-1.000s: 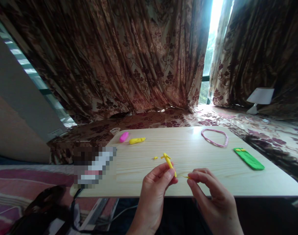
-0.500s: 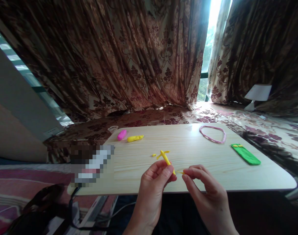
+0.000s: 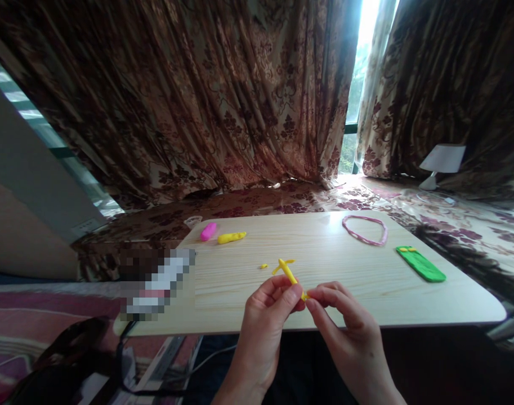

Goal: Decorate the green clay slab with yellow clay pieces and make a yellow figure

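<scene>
My left hand (image 3: 267, 309) pinches a thin yellow clay stick (image 3: 289, 272) with small side strips near its top, held just above the near edge of the light wooden table (image 3: 324, 247). My right hand (image 3: 341, 318) is closed in a pinch at the stick's lower end, fingertips touching those of the left. A tiny yellow clay crumb (image 3: 263, 266) lies on the table left of the stick.
At the back left lie a pink clay lump (image 3: 208, 230) and a yellow clay roll (image 3: 231, 237). A pink clay ring (image 3: 365, 229) and a flat green clay slab (image 3: 420, 263) lie at the right. A blurred-out object (image 3: 157, 283) sits at the left edge. Patterned curtains hang behind.
My right hand has moved left, its pinch closing from a small gap onto the stick's lower end. The left hand has stayed in place with the stick.
</scene>
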Demonstrator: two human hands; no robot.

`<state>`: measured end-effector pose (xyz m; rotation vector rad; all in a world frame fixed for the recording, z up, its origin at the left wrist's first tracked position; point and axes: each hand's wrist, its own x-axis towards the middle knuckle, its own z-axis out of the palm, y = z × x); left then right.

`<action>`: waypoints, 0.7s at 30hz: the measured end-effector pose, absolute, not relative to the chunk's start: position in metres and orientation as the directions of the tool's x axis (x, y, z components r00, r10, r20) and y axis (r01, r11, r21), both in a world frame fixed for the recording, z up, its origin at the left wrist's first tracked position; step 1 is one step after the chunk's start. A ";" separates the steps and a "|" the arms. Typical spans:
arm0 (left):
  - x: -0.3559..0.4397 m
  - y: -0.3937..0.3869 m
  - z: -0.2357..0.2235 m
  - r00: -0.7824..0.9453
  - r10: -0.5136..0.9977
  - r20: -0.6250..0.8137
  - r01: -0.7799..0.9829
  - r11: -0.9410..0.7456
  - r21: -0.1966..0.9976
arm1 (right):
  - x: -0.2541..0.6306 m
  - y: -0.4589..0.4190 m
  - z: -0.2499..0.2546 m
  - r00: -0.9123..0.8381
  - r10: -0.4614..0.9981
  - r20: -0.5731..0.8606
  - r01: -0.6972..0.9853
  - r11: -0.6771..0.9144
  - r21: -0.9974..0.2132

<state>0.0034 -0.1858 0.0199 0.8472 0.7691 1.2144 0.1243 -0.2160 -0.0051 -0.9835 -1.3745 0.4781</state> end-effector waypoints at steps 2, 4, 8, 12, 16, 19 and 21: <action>0.004 -0.186 0.020 0.186 0.981 -0.054 -0.471 0.138 0.872 | 0.124 -0.217 -0.005 0.175 0.795 0.581 0.255 0.533 -0.806; 0.004 -0.186 0.020 0.191 0.980 -0.054 -0.471 0.140 0.871 | 0.123 -0.217 -0.004 0.173 0.795 0.581 0.263 0.531 -0.805; 0.005 -0.186 0.022 0.202 0.978 -0.056 -0.468 0.147 0.872 | 0.122 -0.216 -0.004 0.186 0.777 0.601 0.285 0.543 -0.790; 0.005 -0.185 0.023 0.201 0.978 -0.059 -0.463 0.148 0.874 | 0.122 -0.215 -0.005 0.173 0.757 0.630 0.314 0.564 -0.764; 0.007 -0.185 0.023 0.204 0.977 -0.061 -0.453 0.149 0.879 | 0.123 -0.214 -0.006 0.170 0.741 0.650 0.356 0.569 -0.741; 0.008 -0.186 0.022 0.191 0.980 -0.057 -0.450 0.139 0.882 | 0.123 -0.214 -0.007 0.176 0.731 0.659 0.370 0.571 -0.733; 0.008 -0.186 0.021 0.182 0.982 -0.058 -0.447 0.135 0.884 | 0.125 -0.214 -0.009 0.167 0.737 0.655 0.375 0.567 -0.734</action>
